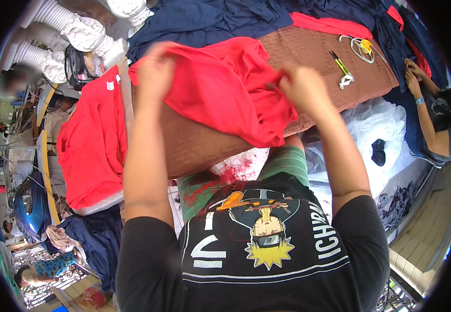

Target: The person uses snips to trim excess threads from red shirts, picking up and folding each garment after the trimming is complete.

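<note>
A red garment (225, 93) is spread across a table covered in brown patterned cloth (194, 148). My left hand (155, 70), somewhat blurred, grips the garment's far left edge and lifts it off the table. At the garment's right side, my right hand (304, 86) is closed with its fingertips pinching the fabric; motion blurs them slightly. Between my hands the cloth hangs in loose folds, its lower corner draping toward the table's near edge. Yellow-and-black thread snips (341, 65) with a white wrap on the handle lie to the right of my right hand.
Navy fabric (210, 21) heaps along the far side. More red garments (95, 151) lie in a pile at the left. A thin pale cord (363, 50) sits coiled near the far right edge. Clear plastic (376, 125) bulges at the right, beside a co-worker's hands (415, 75).
</note>
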{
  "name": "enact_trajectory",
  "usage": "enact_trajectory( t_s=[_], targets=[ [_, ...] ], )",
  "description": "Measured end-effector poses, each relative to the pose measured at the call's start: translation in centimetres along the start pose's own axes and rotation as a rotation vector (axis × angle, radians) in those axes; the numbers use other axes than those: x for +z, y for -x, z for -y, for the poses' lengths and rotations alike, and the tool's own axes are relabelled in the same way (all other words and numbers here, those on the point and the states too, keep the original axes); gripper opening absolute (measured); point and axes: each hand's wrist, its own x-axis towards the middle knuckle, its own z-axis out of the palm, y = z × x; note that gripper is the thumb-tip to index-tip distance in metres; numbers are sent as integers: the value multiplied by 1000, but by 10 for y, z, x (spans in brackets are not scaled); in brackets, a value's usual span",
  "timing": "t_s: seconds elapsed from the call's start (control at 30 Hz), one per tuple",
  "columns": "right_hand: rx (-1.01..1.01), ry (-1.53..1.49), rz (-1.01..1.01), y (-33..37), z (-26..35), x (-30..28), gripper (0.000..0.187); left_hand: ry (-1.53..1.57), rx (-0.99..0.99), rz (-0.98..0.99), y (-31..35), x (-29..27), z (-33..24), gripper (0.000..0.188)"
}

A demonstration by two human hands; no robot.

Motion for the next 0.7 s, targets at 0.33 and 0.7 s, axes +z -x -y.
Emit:
enact_trajectory(
  t_s=[0.33,0.7],
  targets=[
    [223,-424,-126,-35,-52,-27,24,758,-155,-867,-30,-200,89,27],
    [281,-1527,279,-52,45,-68,31,403,-111,226,61,7,-63,74]
  ],
)
